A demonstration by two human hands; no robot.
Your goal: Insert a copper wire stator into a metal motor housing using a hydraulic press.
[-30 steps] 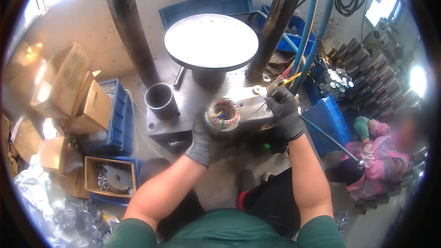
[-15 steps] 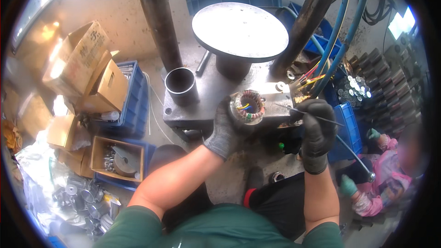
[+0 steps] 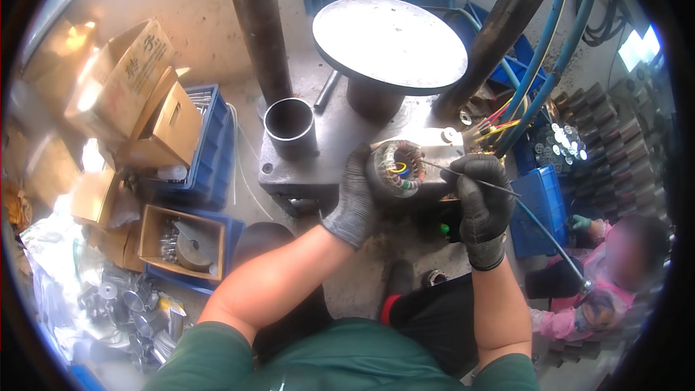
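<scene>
My left hand (image 3: 353, 195), in a dark grey glove, grips the left side of a motor stator (image 3: 385, 174) with copper windings around its rim. Yellow and blue wires show in the stator's central hole. A thin dark metal rod (image 3: 438, 167) is held in my gloved right hand (image 3: 483, 206), its fingers closed round it. The rod's tip points left, close to the right side of the stator's windings; whether it touches them I cannot tell. Both hands are in front of the near edge of a metal press table (image 3: 340, 152).
A round steel plate (image 3: 391, 43) on a post and an upright pipe piece (image 3: 289, 130) stand on the table. Blue hoses (image 3: 557, 58) hang at right. Cardboard boxes (image 3: 119, 94) and a blue crate (image 3: 206, 166) lie left. Another person in a pink top (image 3: 615, 275) is at right.
My right hand has moved left and the rod's tip is nearer the stator. The stator has turned and tilted slightly in my left hand. The whole view has shifted a little.
</scene>
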